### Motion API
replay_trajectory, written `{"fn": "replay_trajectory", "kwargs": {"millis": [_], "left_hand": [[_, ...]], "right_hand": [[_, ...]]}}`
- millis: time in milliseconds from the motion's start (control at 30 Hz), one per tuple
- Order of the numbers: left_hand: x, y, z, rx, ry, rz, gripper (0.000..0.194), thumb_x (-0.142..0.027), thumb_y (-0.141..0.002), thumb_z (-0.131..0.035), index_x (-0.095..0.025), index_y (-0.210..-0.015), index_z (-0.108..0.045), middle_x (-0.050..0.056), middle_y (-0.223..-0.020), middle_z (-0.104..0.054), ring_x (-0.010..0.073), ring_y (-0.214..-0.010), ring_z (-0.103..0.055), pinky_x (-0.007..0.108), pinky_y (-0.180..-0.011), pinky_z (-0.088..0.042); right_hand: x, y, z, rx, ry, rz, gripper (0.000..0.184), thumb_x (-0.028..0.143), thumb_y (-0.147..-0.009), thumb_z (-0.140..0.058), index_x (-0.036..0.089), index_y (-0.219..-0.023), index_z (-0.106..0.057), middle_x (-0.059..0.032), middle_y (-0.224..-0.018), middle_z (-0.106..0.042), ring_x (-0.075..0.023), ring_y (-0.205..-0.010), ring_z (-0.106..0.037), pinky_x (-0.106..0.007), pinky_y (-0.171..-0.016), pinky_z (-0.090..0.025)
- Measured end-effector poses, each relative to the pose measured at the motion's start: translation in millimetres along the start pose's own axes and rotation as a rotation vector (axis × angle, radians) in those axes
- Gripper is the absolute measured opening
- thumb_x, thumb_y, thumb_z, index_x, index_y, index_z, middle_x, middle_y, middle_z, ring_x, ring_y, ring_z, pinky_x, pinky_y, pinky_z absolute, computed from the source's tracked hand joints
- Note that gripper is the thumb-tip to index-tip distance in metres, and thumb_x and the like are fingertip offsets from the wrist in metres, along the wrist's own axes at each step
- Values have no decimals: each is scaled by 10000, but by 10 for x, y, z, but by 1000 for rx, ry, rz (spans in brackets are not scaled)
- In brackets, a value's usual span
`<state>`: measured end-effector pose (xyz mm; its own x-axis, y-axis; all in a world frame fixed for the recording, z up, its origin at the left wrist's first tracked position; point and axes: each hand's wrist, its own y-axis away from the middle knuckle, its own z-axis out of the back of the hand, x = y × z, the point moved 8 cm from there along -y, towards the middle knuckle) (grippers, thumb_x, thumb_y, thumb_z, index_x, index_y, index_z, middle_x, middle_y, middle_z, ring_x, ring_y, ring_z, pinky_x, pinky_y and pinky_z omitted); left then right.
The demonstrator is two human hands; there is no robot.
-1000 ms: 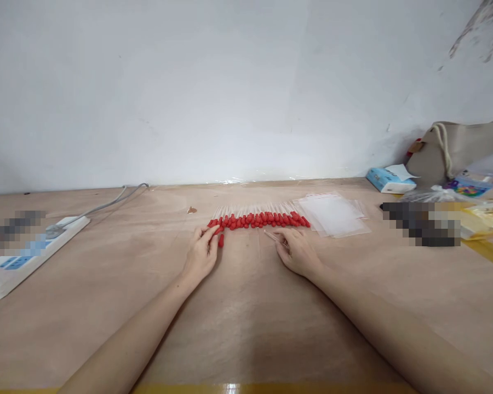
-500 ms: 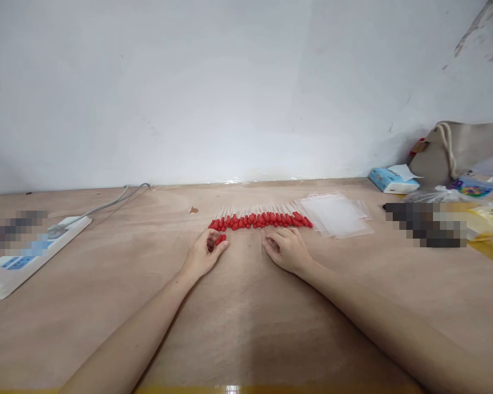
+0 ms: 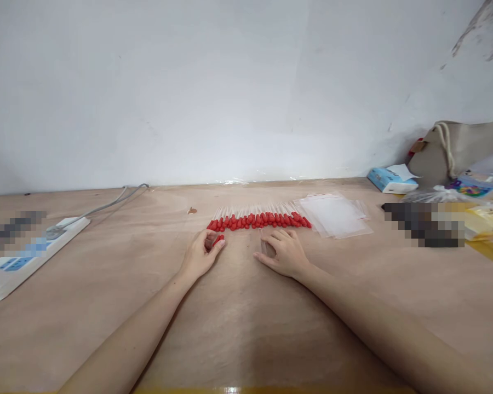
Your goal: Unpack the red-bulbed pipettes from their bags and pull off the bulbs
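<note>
A row of several clear droppers with red rubber bulbs lies across the wooden table. My left hand rests just in front of the row's left end, fingers curled around a loose red bulb. Near the row's middle, my right hand has its fingers curled down onto the table over a thin clear tube that is barely visible under them.
A stack of clear plastic bags lies to the right of the row. Further right are a tissue pack, a canvas bag and packets. A white power strip with its cable lies at the left.
My left hand has curled shut around the loose red bulb. My right hand has slid left along the row's front with the clear tube.
</note>
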<state>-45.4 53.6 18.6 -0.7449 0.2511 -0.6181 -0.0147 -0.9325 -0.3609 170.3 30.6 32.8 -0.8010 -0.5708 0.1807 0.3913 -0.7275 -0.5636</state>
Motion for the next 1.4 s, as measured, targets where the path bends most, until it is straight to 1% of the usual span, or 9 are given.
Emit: {"fn": "replay_trajectory", "kwargs": {"millis": [167,333,467,700,800,933,1000,1167,1400], "left_hand": [[-280,12,107,-126,-145,-161,267,-420,-771,-525,-206,-929,-555,38,-895,-556,174,-802,-538,313,-735,-437],[-707,-131,-68,-147,-293,-383,239,-373,-764,-550,-205,-930,-588,68,-995,-556,232,-944,-479,374,-837,-366],[-833,-369,-246,-176,-378,-359,264,-429,-746,-566,-210,-885,-613,83,-1006,-554,266,-960,-462,418,-826,-329],[-807,-549,-475,-211,-329,-252,243,-441,-759,-549,-207,-739,-612,74,-900,-574,268,-929,-462,420,-787,-325],[-802,-523,-440,-265,-310,-213,216,-399,-784,-532,-203,-727,-603,66,-898,-591,262,-929,-470,415,-779,-312],[-808,-333,-240,-311,-235,-233,195,-381,-804,-516,-214,-773,-610,49,-953,-602,238,-950,-489,397,-789,-300],[-800,-183,-151,-269,-182,-299,181,-374,-809,-515,-223,-824,-614,42,-964,-608,222,-955,-500,381,-807,-297],[-724,132,-174,36,-100,-423,170,-368,-817,-516,-225,-863,-596,6,-859,-645,174,-819,-543,343,-782,-294],[-823,219,-220,103,-25,-509,136,-311,-839,-500,-225,-859,-604,8,-884,-653,157,-828,-557,333,-798,-288]], "right_hand": [[-36,-8,23,-6,-27,-29,371,518,-746,-539,200,-924,-611,-61,-894,-599,-197,-868,-524,-338,-759,-290],[-81,10,95,11,-26,0,391,506,-738,-555,197,-975,-598,-69,-941,-576,-197,-884,-522,-353,-788,-323],[-152,103,148,22,-40,41,367,485,-733,-569,194,-955,-600,-81,-979,-555,-205,-905,-509,-364,-793,-362],[-206,162,192,-32,-130,20,358,459,-747,-565,193,-985,-591,-94,-1012,-539,-216,-953,-495,-386,-824,-388],[-193,144,181,-18,-137,18,370,466,-739,-571,193,-988,-588,-96,-1018,-539,-222,-963,-497,-394,-831,-394],[-227,141,199,-47,-152,-7,424,442,-744,-564,196,-1087,-529,-104,-1067,-517,-232,-1011,-489,-402,-851,-409],[-257,146,211,-76,-170,-33,523,417,-741,-569,193,-1197,-445,-115,-1139,-473,-237,-1076,-455,-398,-880,-407],[-221,144,228,-116,-162,15,733,423,-747,-568,180,-1355,-240,-138,-1297,-368,-246,-1192,-364,-402,-939,-370],[-14,156,151,-7,-34,251,327,314,-870,-448,280,-1191,-499,-19,-1104,-614,-188,-1148,-441,-451,-1021,-207]]}}
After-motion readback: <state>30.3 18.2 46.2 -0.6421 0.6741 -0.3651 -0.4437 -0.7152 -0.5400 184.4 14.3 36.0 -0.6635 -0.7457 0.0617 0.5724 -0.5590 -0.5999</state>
